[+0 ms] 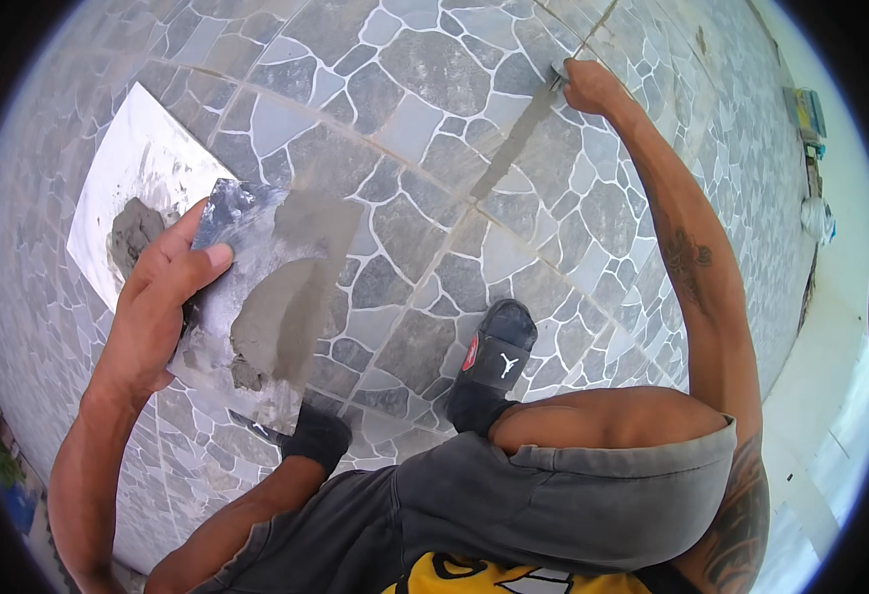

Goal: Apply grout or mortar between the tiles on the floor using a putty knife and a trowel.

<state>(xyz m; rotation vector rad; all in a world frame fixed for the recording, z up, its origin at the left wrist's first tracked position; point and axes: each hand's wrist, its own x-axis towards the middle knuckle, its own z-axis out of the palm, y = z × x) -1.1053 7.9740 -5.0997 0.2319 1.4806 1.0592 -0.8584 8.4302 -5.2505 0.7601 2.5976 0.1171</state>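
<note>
My left hand (172,282) is closed on the edge of a flat grey plate (222,233), thumb on top. Wet grey grout (281,307) is spread over the plate, with a small clump near its lower edge. At the upper right, my right hand (591,87) reaches far out to the floor, fingers curled around a small metal tool (559,73). Most of that tool is hidden by the fingers, so its exact kind does not show. From it a strip of fresh grey grout (514,148) runs down along a tile joint. A white square sheet (123,148) beside my left hand carries a lump of grout (138,233).
Stone-patterned grey floor tiles (434,69) with white veins cover the ground. My feet, in black slides (499,351), stand near the middle. Along the white wall (811,346) at the right lie a greenish-yellow package (806,114) and a white bag (817,220).
</note>
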